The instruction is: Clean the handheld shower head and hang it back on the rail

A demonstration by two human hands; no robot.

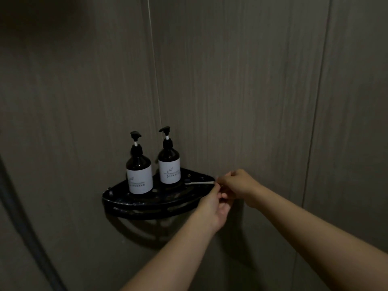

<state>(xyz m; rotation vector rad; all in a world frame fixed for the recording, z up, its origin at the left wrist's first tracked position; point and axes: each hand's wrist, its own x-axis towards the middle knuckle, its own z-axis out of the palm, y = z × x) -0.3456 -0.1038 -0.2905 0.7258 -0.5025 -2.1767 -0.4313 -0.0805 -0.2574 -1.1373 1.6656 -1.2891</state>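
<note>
A thin white toothbrush (199, 182) lies across the right part of a black corner shelf (147, 203), its head pointing left toward the bottles. My right hand (237, 184) pinches the end of its handle at the shelf's right tip. Just below, my left hand (214, 206) is at the shelf's rim with its fingers curled up toward the same end; what it holds is hidden. No shower head or rail shows in the head view.
Two dark pump bottles with white labels (139, 175) (169, 164) stand on the shelf in the corner of grey-brown tiled walls. A dark hose or curved edge (23, 234) runs down the left side. The room is dim.
</note>
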